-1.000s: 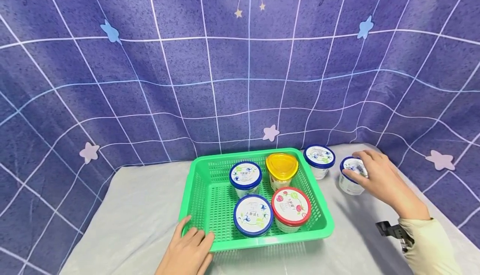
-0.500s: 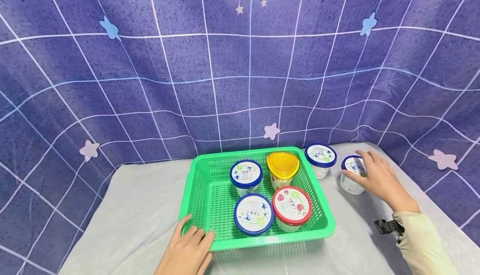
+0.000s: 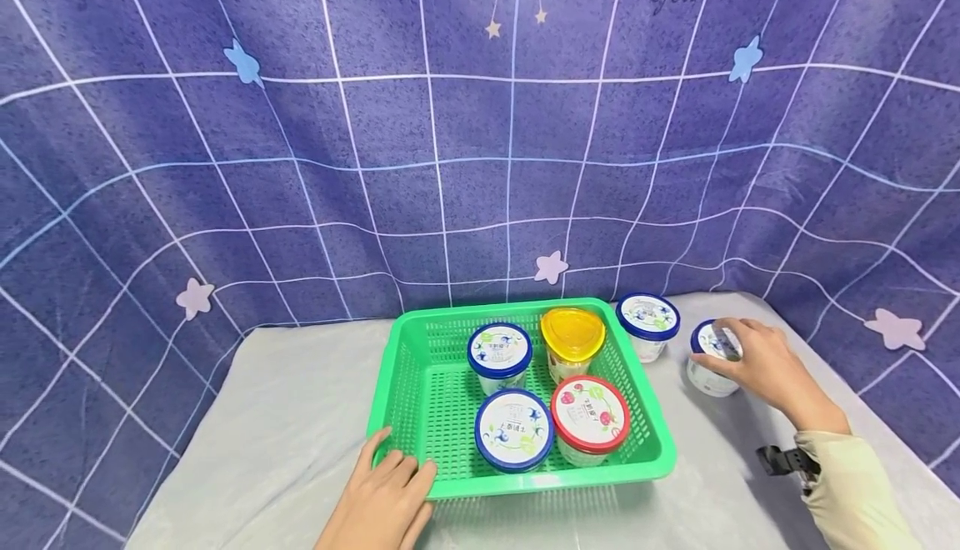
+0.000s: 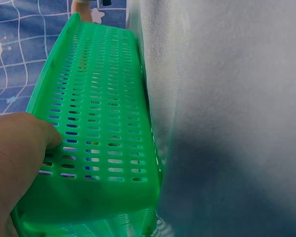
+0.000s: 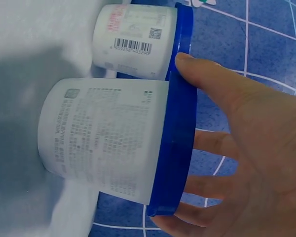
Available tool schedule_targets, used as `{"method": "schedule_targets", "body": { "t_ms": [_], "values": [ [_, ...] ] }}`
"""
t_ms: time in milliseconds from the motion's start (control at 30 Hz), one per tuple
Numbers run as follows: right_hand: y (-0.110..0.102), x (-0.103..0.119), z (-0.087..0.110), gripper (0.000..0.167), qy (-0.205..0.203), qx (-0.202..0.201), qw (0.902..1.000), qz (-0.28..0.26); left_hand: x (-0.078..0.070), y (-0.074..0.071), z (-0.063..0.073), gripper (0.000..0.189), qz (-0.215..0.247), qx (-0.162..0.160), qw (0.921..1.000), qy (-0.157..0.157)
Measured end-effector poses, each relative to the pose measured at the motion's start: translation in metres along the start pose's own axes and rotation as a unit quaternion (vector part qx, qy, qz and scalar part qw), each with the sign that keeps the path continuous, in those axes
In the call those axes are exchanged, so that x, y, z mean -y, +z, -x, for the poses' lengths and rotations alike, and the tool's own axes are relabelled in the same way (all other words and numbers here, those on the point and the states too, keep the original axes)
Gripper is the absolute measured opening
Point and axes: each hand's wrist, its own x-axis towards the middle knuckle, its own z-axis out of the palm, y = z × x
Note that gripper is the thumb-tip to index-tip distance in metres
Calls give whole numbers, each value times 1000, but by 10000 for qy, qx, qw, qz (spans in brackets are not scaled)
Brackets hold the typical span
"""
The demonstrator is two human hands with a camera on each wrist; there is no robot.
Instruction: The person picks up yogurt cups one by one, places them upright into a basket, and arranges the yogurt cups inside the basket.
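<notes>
My left hand (image 3: 388, 496) grips the near left corner of a green plastic basket (image 3: 555, 481), thumb against the slotted outer wall in the left wrist view. In it stand two blue-lidded tubs, one behind (image 3: 500, 350) and one in front (image 3: 514, 431), a red-lidded tub (image 3: 591, 415) and a tub with a yellow lid (image 3: 573, 333). To the basket's right, my right hand (image 3: 780, 371) holds a white tub (image 5: 103, 138) by its blue lid, thumb and fingers spread around the rim. The tub is upright on the cloth.
Another blue-lidded tub (image 3: 648, 317) stands beside the basket's back right corner. A pale grey cloth (image 3: 300, 417) covers the table. Behind it hangs a blue curtain (image 3: 465, 133) with a white grid and stars.
Both hands keep their places on the basket and the tub. The head view shifts slightly; the tubs have not visibly moved.
</notes>
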Motion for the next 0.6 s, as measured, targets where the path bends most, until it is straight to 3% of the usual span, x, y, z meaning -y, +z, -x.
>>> {"method": "schedule_targets", "body": {
  "t_ms": [167,600],
  "values": [
    [-2,1,3,60,-65,-169,9998,-10,1,-2,0,7,92,219,9997,11],
    [-34,25,-3,62,21,-566,9984,-41,0,-4,-1,12,103,293,9995,-65]
  ]
}}
